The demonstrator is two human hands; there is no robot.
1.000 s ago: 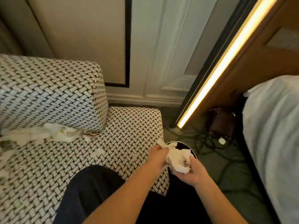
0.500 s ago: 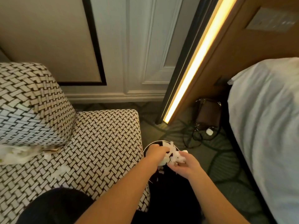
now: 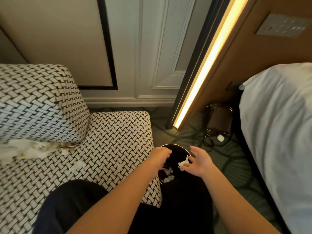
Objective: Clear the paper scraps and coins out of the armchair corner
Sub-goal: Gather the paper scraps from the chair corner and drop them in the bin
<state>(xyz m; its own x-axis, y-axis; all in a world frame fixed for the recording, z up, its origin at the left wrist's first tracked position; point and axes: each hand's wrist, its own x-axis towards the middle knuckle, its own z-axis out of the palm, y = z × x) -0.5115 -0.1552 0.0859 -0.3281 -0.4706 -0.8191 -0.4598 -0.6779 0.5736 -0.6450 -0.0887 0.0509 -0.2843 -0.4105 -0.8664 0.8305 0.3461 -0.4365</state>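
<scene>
1. Head view, nearest first: a dark trouser leg [image 3: 70, 205] lies across the seat of the armchair [image 3: 118, 137], below and to the left of the left forearm.
2. Both hands hang over the round black bin [image 3: 177, 146], which stands on the floor just beside the seat's front corner.
3. Left hand [image 3: 160, 155] is loosely curled, fingers pointing down into the bin, with nothing seen in its grasp.
4. Right hand [image 3: 200, 162] is spread, palm turned inward; a white paper scrap [image 3: 184, 163] sits at its fingertips, though motion blur leaves it unclear whether the fingers pinch it or it is falling free.
5. Below and between the hands, more white scraps [image 3: 168, 174] lie inside the bin.
6. Left of the left hand, small paper bits [image 3: 76, 166] dot the seat.
7. Farther left, a pile of crumpled paper [image 3: 28, 149] fills the corner where seat meets backrest; no coins can be made out.
8. Beyond the right hand, a brown bag [image 3: 219, 118] and cables [image 3: 212, 141] sit on the carpet, beside a white bed [image 3: 278, 124].
</scene>
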